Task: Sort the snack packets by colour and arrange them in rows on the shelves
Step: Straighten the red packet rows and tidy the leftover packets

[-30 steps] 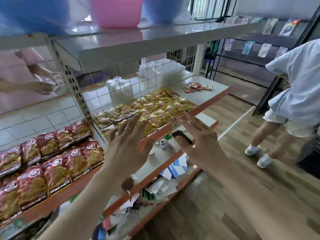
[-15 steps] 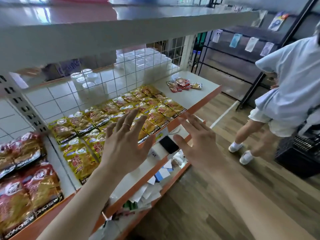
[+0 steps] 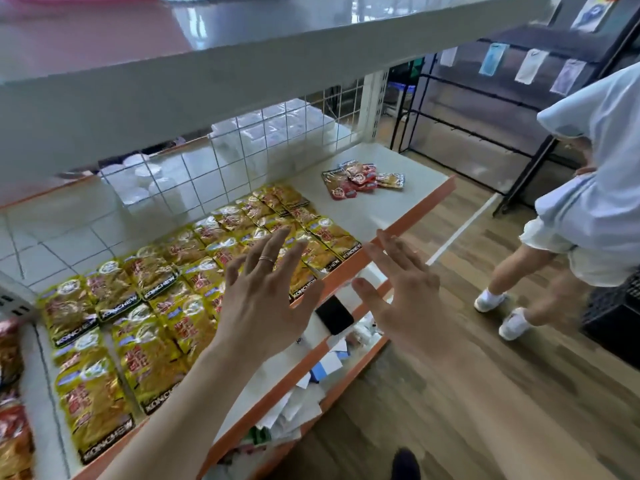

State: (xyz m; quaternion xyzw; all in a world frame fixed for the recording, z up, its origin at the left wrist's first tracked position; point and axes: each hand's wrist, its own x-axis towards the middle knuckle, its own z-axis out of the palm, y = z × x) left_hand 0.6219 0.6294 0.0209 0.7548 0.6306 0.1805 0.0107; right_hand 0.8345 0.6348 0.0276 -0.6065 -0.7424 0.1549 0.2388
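Yellow snack packets (image 3: 180, 282) lie in rows across the white shelf (image 3: 388, 206) with its orange front edge. A small loose pile of red packets (image 3: 360, 178) sits at the shelf's far right end. More red packets (image 3: 10, 427) show at the left edge, on the neighbouring shelf section. My left hand (image 3: 263, 299) hovers above the yellow rows, fingers spread, holding nothing; a ring is on one finger. My right hand (image 3: 405, 299) is held out in front of the shelf edge, fingers straight, also empty.
A person in a light blue top (image 3: 588, 188) stands to the right on the wooden floor. A lower shelf (image 3: 277, 382) holds a black device (image 3: 334, 318) and papers. A white shelf board (image 3: 207, 71) hangs overhead. A black rack (image 3: 519, 98) with hanging packets stands behind.
The view has shifted right along the shelf, so the yellow rows now fill the middle and the red rows have slid to the left edge. Both hands stay raised, spread and empty.
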